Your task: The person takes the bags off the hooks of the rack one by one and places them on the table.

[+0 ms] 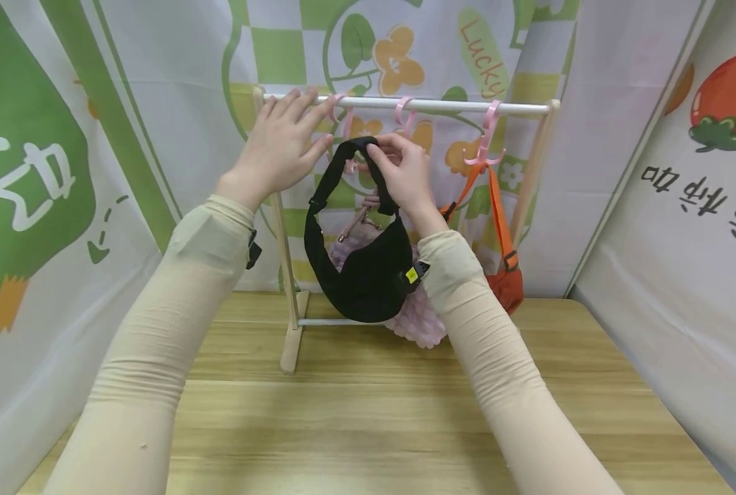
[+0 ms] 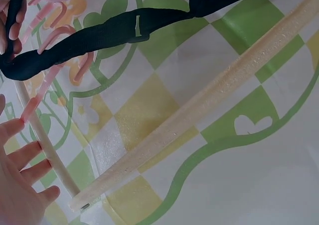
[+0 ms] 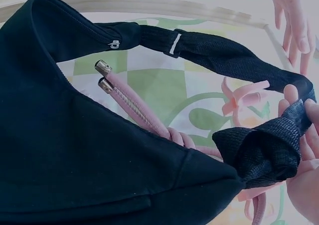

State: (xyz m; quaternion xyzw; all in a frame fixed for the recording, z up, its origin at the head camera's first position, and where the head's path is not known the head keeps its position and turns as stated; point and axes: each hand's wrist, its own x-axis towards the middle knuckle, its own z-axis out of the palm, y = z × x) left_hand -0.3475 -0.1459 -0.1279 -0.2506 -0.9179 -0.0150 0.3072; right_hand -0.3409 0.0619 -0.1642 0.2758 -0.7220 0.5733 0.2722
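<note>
Got orange bag [image 1: 508,289] hung already. Pinching black bag [image 1: 368,283] by its strap [image 1: 329,177] in right grip [image 1: 408,173], seemingly not hooked yet; holding nothing in spread left grip [image 1: 281,146].

1 left hand [image 1: 283,141] + 1 right hand [image 1: 407,173], so 2 hands tot. 1 black bag [image 1: 374,285], 1 lilac bag [image 1: 420,323] & 1 orange bag [image 1: 507,289], i.e. 3 bags. 3 pink hooks [image 1: 484,141], 1 rack [image 1: 444,105] w/ 2 wooden uprights [image 1: 284,254], 1 table [image 1: 343,419].
</note>
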